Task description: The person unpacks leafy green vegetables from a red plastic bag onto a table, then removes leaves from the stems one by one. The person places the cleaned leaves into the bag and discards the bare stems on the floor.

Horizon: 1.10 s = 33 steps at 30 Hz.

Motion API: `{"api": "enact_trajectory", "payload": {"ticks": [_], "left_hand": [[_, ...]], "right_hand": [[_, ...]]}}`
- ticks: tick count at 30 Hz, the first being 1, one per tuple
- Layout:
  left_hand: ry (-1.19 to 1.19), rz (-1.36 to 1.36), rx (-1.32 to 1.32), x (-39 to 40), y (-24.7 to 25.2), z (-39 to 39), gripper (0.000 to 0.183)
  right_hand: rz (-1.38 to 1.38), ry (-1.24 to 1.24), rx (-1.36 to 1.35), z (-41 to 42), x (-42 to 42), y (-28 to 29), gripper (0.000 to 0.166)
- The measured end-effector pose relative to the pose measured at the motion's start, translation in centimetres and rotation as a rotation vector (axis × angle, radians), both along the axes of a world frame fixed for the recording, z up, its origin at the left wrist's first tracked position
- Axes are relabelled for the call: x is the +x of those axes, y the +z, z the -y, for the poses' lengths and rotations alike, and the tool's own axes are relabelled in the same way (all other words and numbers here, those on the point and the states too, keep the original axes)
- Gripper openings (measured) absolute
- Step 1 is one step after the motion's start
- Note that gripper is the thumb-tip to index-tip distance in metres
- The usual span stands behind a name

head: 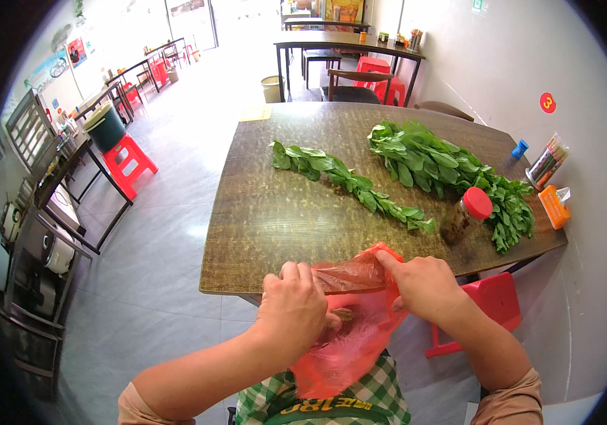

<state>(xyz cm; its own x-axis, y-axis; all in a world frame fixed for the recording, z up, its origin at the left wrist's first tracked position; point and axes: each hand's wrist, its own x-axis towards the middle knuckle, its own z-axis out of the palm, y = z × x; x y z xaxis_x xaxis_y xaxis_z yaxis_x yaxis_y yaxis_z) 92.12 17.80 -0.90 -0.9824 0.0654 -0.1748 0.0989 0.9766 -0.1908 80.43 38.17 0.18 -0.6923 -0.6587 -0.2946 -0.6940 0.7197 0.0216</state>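
A thin red plastic bag [348,350] hangs at the table's near edge with its mouth spread between my two hands. My left hand [292,308] grips the left side of its rim, and my right hand [425,287] pinches the right side between thumb and fingers. Something small and brownish shows inside the bag; I cannot tell what it is. Beyond my hands, a narrow row of leafy greens [351,183] lies slantwise on the dark wooden table [261,223]. A larger heap of leafy greens [441,159] spreads along the right side. Beside that heap stands a red-lidded jar [465,215] with dark contents.
By the wall are an orange tissue box [554,207], a holder of chopsticks [547,159] and a blue-capped bottle [519,150]. A red plastic stool [489,303] sits under the right edge. At left, a dark green bucket [104,127] rests on another red stool [131,164].
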Motion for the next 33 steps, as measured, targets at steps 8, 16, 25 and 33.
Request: {"api": "enact_trajectory", "payload": {"ticks": [8,16,25,33], "left_hand": [[-0.224,-0.358,0.053,-2.5,-2.4,-1.2,0.05],[-0.355,-0.201,0.293,-3.1,-4.3,0.1,0.075],[-0.063,0.03,0.121,-1.0,0.2,0.1,0.075],[-0.09,-0.088,0.289,-2.0,-1.0,1.2,0.044]], "right_hand": [[0.006,0.05,-0.086,0.9,-0.8,-1.2,0.095],[0.027,0.2,-0.123,0.7,-2.2,-0.7,0.076],[-0.099,0.041,-0.096,-0.7,-0.6,0.3,0.06],[-0.151,0.073,-0.196,-0.4,-0.5,-0.3,0.038]]}}
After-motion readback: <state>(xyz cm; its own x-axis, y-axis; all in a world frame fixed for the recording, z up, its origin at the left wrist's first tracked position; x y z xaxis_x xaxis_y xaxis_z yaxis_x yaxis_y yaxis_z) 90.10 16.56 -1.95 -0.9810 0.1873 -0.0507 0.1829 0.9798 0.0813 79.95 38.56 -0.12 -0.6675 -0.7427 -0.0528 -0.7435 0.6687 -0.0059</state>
